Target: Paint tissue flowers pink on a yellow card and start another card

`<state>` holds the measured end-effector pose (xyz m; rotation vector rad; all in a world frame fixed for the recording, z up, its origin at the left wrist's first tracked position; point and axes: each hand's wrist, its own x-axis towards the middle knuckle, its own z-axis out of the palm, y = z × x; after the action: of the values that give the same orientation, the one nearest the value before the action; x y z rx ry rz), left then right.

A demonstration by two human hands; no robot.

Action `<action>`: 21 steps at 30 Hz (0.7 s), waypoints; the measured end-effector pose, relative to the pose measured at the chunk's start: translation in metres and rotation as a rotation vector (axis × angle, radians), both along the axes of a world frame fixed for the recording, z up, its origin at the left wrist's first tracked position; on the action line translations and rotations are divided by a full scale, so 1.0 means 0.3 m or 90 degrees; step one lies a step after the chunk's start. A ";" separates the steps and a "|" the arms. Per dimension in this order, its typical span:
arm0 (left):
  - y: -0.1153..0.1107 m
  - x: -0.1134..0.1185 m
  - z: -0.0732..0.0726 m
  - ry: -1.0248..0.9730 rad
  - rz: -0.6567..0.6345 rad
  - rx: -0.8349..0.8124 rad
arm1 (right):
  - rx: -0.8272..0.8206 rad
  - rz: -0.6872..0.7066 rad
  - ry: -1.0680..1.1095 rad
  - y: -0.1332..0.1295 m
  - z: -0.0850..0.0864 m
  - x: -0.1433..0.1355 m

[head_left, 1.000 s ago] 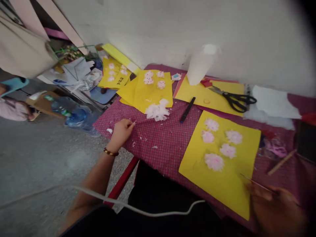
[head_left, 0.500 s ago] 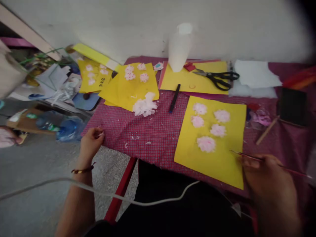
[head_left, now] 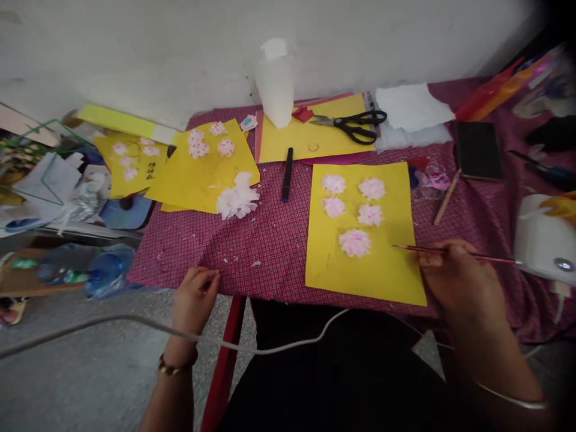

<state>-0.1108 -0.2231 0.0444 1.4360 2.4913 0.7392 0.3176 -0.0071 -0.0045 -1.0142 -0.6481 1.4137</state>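
My right hand (head_left: 463, 279) is closed round a thin paintbrush (head_left: 407, 247) with a dark red handle, its tip pointing left just over the yellow sheet (head_left: 373, 273). Several pale pink tissue-paper flowers (head_left: 355, 242) lie on that sheet, left of and above the brush tip. I cannot tell whether the tip touches the paper. My left hand (head_left: 197, 297) is at the front edge of the checked tablecloth (head_left: 274, 264), with fingers curled together. Whatever is between those fingers, if anything, is hidden.
White frilled paper (head_left: 238, 197) and a black marker (head_left: 288, 175) lie mid-table. Behind are black-handled scissors (head_left: 357, 126), a white paper roll (head_left: 276, 87) and more yellow sheets (head_left: 175, 180). A pencil (head_left: 447, 198) and white device (head_left: 542, 237) are at right. A cable (head_left: 216, 342) crosses in front.
My view has swung to the right, bringing the white device into sight. My left hand has come inward along the table's front edge. My right hand still holds the paintbrush over the sheet.
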 end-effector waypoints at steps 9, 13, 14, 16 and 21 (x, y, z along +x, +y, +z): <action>-0.011 -0.070 0.039 -0.032 -0.001 -0.003 | -0.019 0.054 0.048 -0.002 -0.006 0.001; 0.025 -0.092 0.080 -0.056 0.001 0.015 | 0.009 0.078 0.029 -0.009 -0.005 0.001; 0.043 -0.079 0.071 -0.047 -0.007 0.013 | 0.012 0.084 0.029 -0.008 -0.005 0.001; 0.081 -0.040 0.034 -0.011 -0.028 -0.001 | 0.010 0.089 0.032 -0.006 -0.007 0.003; 0.127 0.048 -0.049 0.061 -0.045 -0.005 | 0.019 0.100 0.027 -0.007 -0.001 0.006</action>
<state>-0.0965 -0.1850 0.0298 1.5826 2.4951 0.6617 0.3193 -0.0092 -0.0048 -0.9231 -0.7281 1.5528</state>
